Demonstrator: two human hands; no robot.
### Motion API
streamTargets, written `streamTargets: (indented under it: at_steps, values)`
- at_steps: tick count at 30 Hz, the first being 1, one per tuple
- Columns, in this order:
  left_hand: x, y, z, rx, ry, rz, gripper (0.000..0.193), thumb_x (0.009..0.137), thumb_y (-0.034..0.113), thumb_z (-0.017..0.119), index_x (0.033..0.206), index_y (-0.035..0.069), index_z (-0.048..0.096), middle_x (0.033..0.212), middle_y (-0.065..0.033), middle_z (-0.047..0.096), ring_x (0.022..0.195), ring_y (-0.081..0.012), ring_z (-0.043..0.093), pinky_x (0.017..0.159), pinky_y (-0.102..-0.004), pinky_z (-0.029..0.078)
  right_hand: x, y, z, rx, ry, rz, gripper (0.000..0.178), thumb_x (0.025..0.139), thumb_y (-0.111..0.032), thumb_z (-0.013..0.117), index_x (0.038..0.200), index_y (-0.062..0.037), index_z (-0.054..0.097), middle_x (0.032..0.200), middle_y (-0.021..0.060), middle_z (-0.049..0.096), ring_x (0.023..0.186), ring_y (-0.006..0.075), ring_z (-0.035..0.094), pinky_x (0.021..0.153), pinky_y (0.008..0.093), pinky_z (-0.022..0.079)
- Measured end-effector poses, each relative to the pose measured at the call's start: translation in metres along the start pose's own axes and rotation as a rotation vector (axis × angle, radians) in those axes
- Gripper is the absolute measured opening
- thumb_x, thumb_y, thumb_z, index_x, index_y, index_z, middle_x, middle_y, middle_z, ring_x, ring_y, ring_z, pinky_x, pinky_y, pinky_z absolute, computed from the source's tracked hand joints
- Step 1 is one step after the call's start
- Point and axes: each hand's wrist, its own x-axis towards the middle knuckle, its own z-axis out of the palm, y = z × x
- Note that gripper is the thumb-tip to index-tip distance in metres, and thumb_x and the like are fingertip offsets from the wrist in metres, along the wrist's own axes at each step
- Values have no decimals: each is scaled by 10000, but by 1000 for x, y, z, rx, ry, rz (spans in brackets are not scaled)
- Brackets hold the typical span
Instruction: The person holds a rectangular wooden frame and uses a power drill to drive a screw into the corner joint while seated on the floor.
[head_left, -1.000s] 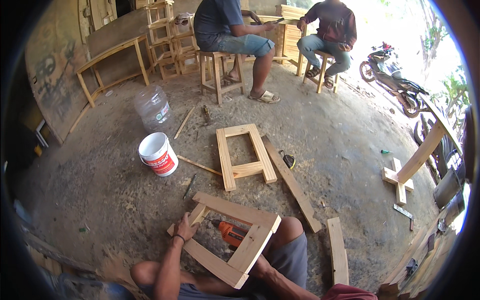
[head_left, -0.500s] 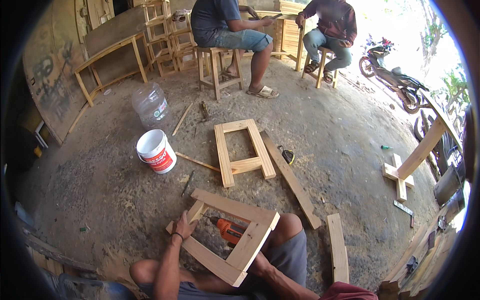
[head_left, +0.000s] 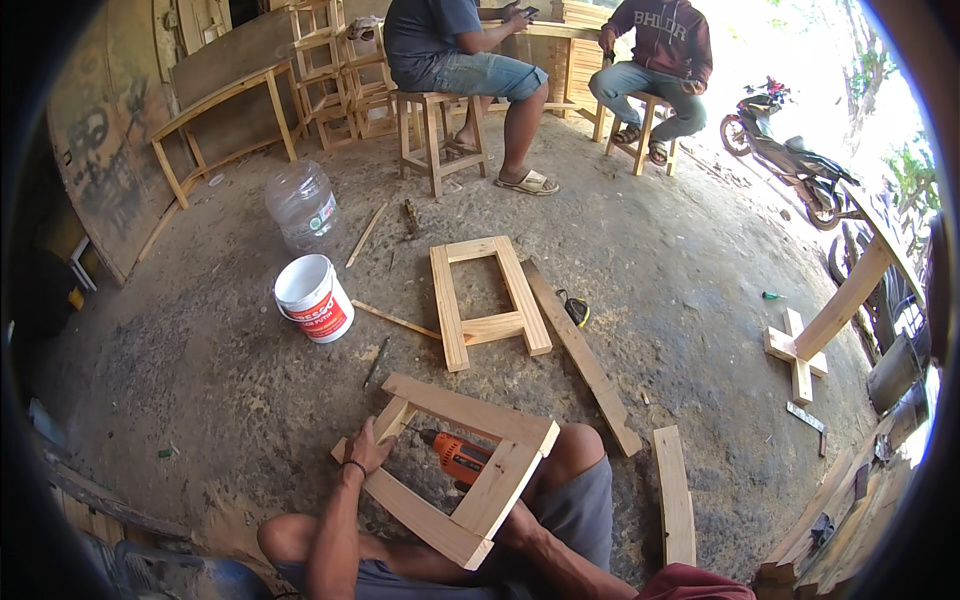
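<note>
A four-sided wooden frame (head_left: 508, 485) rests tilted across my lap. My left hand (head_left: 368, 450) is closed round its left end, at the short crosspiece (head_left: 393, 419). Inside the frame's opening is an orange and black drill (head_left: 461, 459), its chuck and thin bit pointing left toward that crosspiece. My right forearm (head_left: 560, 560) passes behind the near right board, toward the drill's rear. That board hides my right hand's fingers and the drill's handle; the drill is held up from that side. A second wooden frame (head_left: 453, 310) lies flat on the ground ahead.
Around me lie a long board (head_left: 580, 360), a tape measure (head_left: 575, 309), a short plank (head_left: 675, 495) and a metal square (head_left: 806, 416). A white bucket (head_left: 312, 298) and clear plastic jug (head_left: 301, 207) stand left. Two people sit on wooden stools (head_left: 440, 145) beyond; a motorbike (head_left: 785, 155) is parked right.
My hands, the frame and the drill hold nearly the same place. Farther off, the two seated people have shifted their hands and arms slightly.
</note>
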Motion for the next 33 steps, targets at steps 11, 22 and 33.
streamTargets:
  at_steps: [11, 22, 33]
  values:
    - [1, -3, 4, 4, 12, 23, 818, 887, 454, 719, 1532, 62, 405, 1384, -258, 615, 1245, -437, 610, 1056, -503, 494, -1, -1, 2, 23, 15, 1, 619, 1027, -365, 630, 1509, -29, 435, 1440, 155, 580, 1194, 312, 653, 1018, 481, 556]
    - [-1, 4, -1, 7, -31, -10, 819, 889, 464, 713, 1532, 62, 403, 1411, -257, 594, 1269, -437, 593, 1071, -502, 481, -3, -2, 2, 12, 11, 5, 612, 1031, -344, 629, 1502, -4, 440, 1445, 153, 554, 1237, 266, 608, 1021, 446, 538]
    - [1, 4, 1, 6, -9, -4, 818, 875, 459, 720, 1522, 57, 420, 1364, -257, 628, 1237, -436, 615, 1052, -494, 497, -3, -4, 4, 19, 48, 22, 565, 1026, -353, 629, 1448, -6, 485, 1351, 155, 628, 1169, 288, 661, 996, 455, 561]
